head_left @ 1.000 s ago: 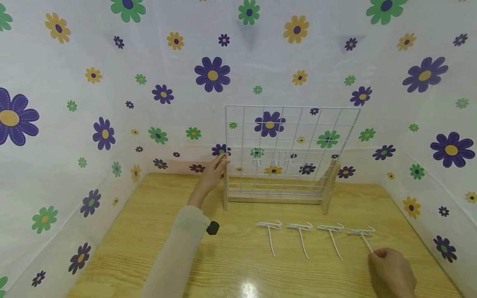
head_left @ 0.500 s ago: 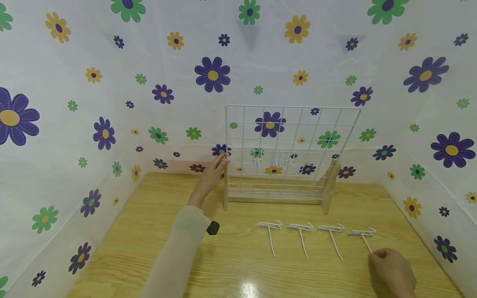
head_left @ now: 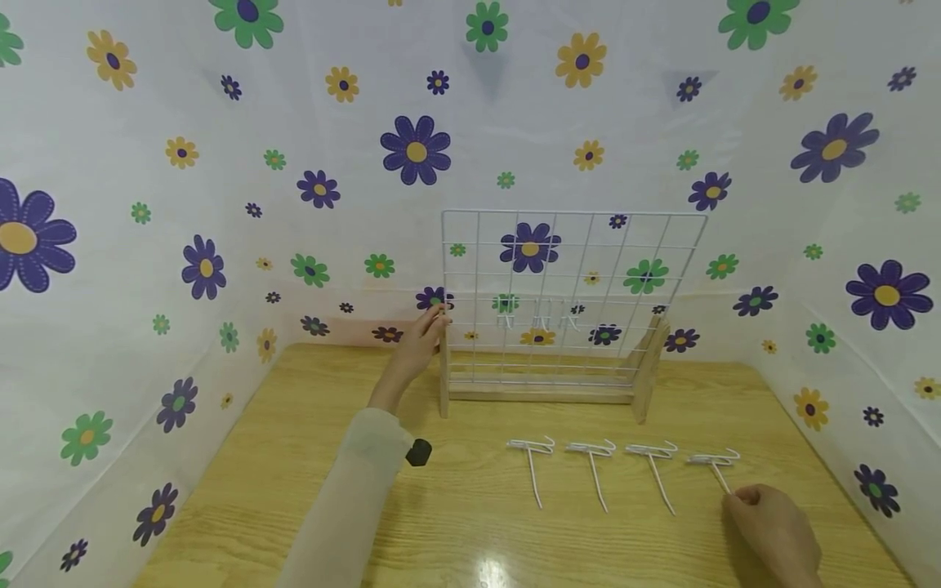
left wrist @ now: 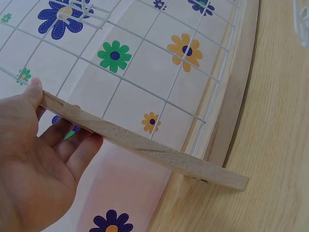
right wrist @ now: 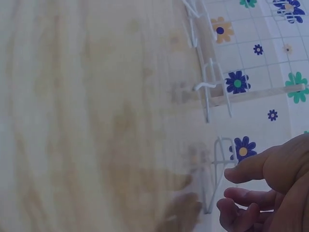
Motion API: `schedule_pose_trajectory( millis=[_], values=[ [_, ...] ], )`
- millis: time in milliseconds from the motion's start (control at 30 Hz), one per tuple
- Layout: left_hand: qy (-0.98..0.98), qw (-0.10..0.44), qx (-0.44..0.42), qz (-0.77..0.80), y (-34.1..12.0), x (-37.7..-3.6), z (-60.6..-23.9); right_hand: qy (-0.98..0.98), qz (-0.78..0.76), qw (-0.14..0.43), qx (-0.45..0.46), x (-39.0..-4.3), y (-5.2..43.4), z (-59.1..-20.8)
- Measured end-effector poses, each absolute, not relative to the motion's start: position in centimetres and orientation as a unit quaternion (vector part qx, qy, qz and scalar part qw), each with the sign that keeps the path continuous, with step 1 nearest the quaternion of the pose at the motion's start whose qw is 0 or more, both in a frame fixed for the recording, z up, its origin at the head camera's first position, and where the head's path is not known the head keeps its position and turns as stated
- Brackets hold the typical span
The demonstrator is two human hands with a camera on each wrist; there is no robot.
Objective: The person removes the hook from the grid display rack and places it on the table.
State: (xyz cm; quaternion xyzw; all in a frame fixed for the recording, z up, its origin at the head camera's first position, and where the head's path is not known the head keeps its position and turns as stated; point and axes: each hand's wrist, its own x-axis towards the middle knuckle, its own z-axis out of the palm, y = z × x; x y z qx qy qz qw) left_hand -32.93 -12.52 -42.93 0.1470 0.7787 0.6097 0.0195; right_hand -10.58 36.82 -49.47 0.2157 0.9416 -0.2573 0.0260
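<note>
A white wire grid rack (head_left: 573, 214) stands upright in a wooden base near the back wall. My left hand (head_left: 417, 347) holds the rack's left wooden post (left wrist: 145, 142), with the thumb on one side and the fingers on the other. In front of the rack, several white wire hooks lie in a row on the table. At the rightmost hook (head_left: 713, 460), my right hand (head_left: 775, 527) pinches the end of the prong between thumb and fingers. The right wrist view shows that hook (right wrist: 217, 169) beside the thumb.
Three more hooks, the left one (head_left: 532, 465), a middle one (head_left: 595, 469) and another (head_left: 654, 469), lie left of my right hand. A few hooks (head_left: 544, 314) hang on the grid. Flower-printed sheets (head_left: 323, 245) enclose the wooden table (head_left: 257, 490) at the back and sides.
</note>
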Motion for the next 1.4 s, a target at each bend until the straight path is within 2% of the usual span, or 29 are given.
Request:
schedule_pose_trajectory(
  millis=[167,400,767,1067,1400],
  values=[
    [0.781,0.019,0.148,0.607,-12.6,-32.8,-43.0,0.948,-0.256,0.005,0.192,-11.0,36.3,-48.7],
    [0.779,0.02,0.151,0.608,-12.7,-32.8,-43.0,0.947,-0.273,-0.073,0.151,-11.5,34.7,-47.7],
    [0.776,0.019,0.155,0.611,-12.8,-32.8,-43.1,0.934,-0.304,-0.133,0.13,-12.8,31.3,-46.2],
    [0.783,0.014,0.147,0.604,-12.8,-32.8,-43.1,0.92,-0.318,-0.218,0.067,-14.4,28.9,-45.0],
    [0.783,0.016,0.148,0.605,-12.8,-32.6,-43.1,0.914,-0.325,-0.237,0.049,-16.1,26.6,-43.3]
  ],
)
